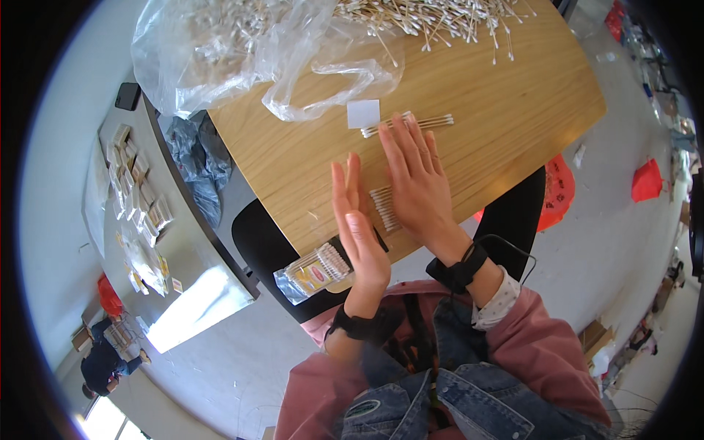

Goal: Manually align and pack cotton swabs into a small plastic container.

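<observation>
My left hand (pixel 358 233) stands on edge over the wooden table with its fingers stretched out, palm toward the right. My right hand (pixel 421 183) is flat with straight fingers, tilted beside a row of cotton swabs (pixel 382 208) that lies between both hands. Whether either palm touches the swabs I cannot tell. Past my right fingertips lie a few more cotton swabs (pixel 440 122), partly covered by the hand. A small white card (pixel 364 114) is beside them. A clear packet of cotton swabs (pixel 314 272) rests at the table's near left edge, close to my left wrist.
A heap of loose cotton swabs (pixel 447 18) and a clear plastic bag (pixel 293 66) cover the far side of the wooden table (pixel 513 110). Boxes (pixel 136 183) and a phone (pixel 127 96) lie on a side table. Behind it, a person (pixel 103 363) bends down. A red bag (pixel 647 181) is right.
</observation>
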`<move>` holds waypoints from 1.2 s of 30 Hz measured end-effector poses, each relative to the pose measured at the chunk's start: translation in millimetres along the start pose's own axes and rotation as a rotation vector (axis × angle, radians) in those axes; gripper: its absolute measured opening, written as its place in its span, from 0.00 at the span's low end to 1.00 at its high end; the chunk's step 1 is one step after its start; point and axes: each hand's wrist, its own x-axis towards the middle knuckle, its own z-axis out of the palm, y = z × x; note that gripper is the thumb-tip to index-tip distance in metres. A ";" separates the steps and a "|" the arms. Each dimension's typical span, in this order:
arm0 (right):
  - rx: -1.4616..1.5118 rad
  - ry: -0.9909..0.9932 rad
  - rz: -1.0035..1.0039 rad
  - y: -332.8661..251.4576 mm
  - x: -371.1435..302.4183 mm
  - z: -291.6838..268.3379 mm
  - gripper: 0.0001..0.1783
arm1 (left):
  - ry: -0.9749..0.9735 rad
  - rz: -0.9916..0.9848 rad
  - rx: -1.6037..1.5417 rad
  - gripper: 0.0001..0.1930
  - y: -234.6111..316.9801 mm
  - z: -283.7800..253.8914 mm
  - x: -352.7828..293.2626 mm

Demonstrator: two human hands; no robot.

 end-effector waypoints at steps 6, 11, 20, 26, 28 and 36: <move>0.130 -0.065 -0.121 -7.9 -3.1 4.7 0.33 | 0.052 -0.023 0.004 0.41 3.6 -1.1 -20.8; 0.148 -0.095 -0.234 -31.5 -9.9 14.7 0.33 | 0.117 0.067 0.015 0.39 -3.8 -16.5 -31.7; 0.076 -0.087 -0.279 -29.9 -9.0 15.4 0.33 | 0.178 0.151 0.242 0.30 42.2 -41.5 -35.7; 0.093 -0.085 -0.261 -44.0 -12.6 15.1 0.33 | 0.299 -0.021 1.107 0.14 47.8 -137.1 -28.1; 0.087 -0.080 -0.276 -52.9 -16.4 20.0 0.33 | 0.261 -0.178 1.189 0.20 40.2 -133.2 -30.1; 0.084 -0.085 -0.265 -63.4 -21.5 24.4 0.34 | 0.297 -0.110 0.920 0.24 8.5 -143.2 -28.2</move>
